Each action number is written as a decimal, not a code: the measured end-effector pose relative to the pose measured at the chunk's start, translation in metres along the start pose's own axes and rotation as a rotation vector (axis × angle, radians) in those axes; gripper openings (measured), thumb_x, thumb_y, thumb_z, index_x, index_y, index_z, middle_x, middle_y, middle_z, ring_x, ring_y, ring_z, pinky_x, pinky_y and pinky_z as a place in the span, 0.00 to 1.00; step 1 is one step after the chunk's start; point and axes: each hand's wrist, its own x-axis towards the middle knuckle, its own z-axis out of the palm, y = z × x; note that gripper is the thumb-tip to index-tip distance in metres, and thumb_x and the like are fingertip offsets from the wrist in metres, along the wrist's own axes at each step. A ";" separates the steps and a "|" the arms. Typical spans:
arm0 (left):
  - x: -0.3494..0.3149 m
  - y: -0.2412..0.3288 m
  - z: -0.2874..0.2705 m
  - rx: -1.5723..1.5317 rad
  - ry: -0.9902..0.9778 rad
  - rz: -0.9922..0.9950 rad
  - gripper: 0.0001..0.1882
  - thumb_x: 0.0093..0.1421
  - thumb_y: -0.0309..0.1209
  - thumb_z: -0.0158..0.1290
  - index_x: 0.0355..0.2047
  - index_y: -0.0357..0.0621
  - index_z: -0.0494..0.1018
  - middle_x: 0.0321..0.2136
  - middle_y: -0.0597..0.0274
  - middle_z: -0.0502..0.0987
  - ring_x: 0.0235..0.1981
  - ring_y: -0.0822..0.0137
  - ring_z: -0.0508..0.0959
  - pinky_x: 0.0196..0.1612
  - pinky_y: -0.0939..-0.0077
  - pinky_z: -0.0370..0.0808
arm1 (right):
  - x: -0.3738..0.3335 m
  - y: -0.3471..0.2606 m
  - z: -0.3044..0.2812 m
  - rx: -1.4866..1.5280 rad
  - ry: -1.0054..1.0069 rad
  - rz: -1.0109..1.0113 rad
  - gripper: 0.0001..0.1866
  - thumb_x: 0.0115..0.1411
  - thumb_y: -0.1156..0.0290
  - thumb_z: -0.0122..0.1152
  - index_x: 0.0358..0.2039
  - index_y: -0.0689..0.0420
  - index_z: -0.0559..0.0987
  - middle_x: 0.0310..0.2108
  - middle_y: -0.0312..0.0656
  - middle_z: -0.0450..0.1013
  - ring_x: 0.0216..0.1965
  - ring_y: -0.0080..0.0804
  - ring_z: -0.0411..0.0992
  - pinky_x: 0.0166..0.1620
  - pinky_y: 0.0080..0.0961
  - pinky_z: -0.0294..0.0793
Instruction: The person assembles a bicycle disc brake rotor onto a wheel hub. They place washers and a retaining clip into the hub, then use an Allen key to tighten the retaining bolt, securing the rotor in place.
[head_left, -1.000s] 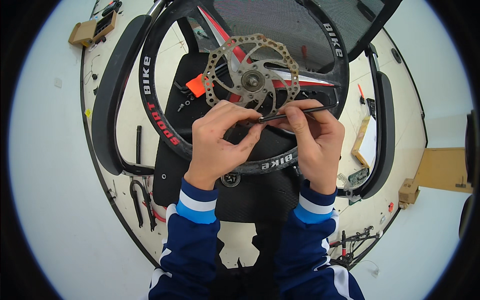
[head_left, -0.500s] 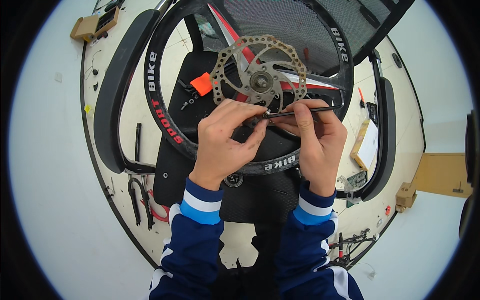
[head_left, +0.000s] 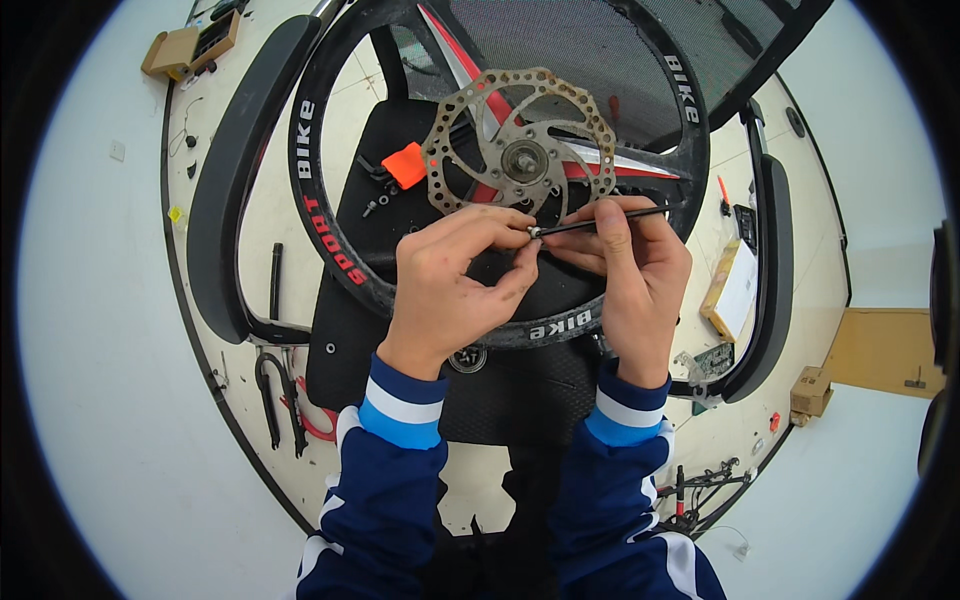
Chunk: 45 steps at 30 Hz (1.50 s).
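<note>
My left hand (head_left: 445,285) is closed, thumb and forefinger pinching a small silver bolt (head_left: 535,232). My right hand (head_left: 640,280) grips a black hex key (head_left: 600,222) between thumb and fingers. The key lies almost level, with its tip at the bolt; whether it sits in the bolt's head is too small to tell. Just beyond my fingertips is a worn brake disc (head_left: 520,80) with a drilled rim, around the hub (head_left: 526,162) of a bicycle wheel (head_left: 305,160). The black wheel has red and silver spokes and lies flat on a chair seat (head_left: 510,410).
An orange holder (head_left: 404,166) with black hex keys and a few loose bolts (head_left: 370,209) lie on the seat, within the wheel. Armrests (head_left: 240,180) flank it. A bicycle fork (head_left: 270,395), an open cardboard box (head_left: 185,50) and a bike frame (head_left: 690,490) are on the floor.
The hex key has turned in my right fingers, so its bent end no longer stands out upward. Both hands stay nearly in place, and the bolt shows more clearly at the key's tip.
</note>
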 end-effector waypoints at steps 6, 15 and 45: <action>0.000 0.010 -0.003 -0.124 -0.039 -0.278 0.08 0.49 0.18 0.65 0.32 0.36 0.81 0.31 0.55 0.84 0.30 0.60 0.85 0.35 0.73 0.81 | -0.002 -0.002 0.000 -0.035 -0.014 0.000 0.10 0.70 0.72 0.57 0.43 0.68 0.77 0.36 0.48 0.80 0.38 0.36 0.83 0.43 0.28 0.84; 0.005 0.005 0.002 0.079 0.049 -0.104 0.10 0.52 0.17 0.64 0.36 0.38 0.84 0.33 0.56 0.85 0.35 0.63 0.84 0.39 0.75 0.80 | -0.002 0.003 0.009 -0.191 -0.002 -0.171 0.07 0.66 0.79 0.62 0.41 0.69 0.81 0.33 0.46 0.82 0.36 0.28 0.83 0.41 0.19 0.80; 0.010 0.011 0.020 0.178 0.217 -0.269 0.13 0.49 0.16 0.64 0.36 0.38 0.85 0.28 0.60 0.81 0.21 0.76 0.72 0.26 0.81 0.71 | -0.003 0.005 0.019 -0.598 0.002 -0.474 0.09 0.61 0.82 0.65 0.43 0.64 0.84 0.37 0.46 0.83 0.36 0.31 0.82 0.41 0.21 0.80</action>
